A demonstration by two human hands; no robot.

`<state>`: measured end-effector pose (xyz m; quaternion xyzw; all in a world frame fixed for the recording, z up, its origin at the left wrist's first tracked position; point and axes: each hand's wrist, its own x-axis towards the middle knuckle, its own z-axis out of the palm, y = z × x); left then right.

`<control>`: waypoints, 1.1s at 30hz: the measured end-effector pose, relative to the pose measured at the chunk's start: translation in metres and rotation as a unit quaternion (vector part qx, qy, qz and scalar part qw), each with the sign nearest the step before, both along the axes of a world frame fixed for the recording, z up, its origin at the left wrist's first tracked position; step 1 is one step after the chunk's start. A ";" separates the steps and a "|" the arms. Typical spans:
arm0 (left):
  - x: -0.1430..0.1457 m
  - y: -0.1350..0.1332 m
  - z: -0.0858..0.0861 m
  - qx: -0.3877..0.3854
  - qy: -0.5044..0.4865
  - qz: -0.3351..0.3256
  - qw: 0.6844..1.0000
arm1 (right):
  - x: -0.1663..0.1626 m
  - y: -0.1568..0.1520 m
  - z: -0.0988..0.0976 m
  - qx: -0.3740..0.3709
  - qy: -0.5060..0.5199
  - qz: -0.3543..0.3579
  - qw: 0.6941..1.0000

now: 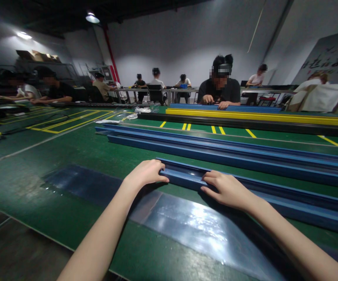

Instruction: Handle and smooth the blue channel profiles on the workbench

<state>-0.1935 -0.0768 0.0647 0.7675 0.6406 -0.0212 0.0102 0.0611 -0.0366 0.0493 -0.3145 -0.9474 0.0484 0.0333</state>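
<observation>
A long blue channel profile lies across the green table in front of me, running off to the right. At its left end my left hand grips it, fingers bent over the near wall and thumb at the front. My right hand holds the same profile a little further right, its fingertips reaching into the channel and the thumb low on the near side. Closer to me, a strip of clear plastic film lies flat and shiny, partly under my forearms.
More blue profiles lie parallel behind mine. Beyond them are a black profile and a yellow profile. A co-worker sits across the green table, hands at another blue profile. Crumpled plastic lies left of them.
</observation>
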 end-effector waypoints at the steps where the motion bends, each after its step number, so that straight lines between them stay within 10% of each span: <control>1: -0.002 0.000 0.001 -0.006 -0.001 0.011 1.000 | -0.002 0.000 0.000 0.008 -0.005 -0.003 1.000; 33: -0.012 -0.002 0.002 -0.024 0.017 0.087 0.996 | -0.078 -0.002 0.000 0.027 -0.007 0.003 1.000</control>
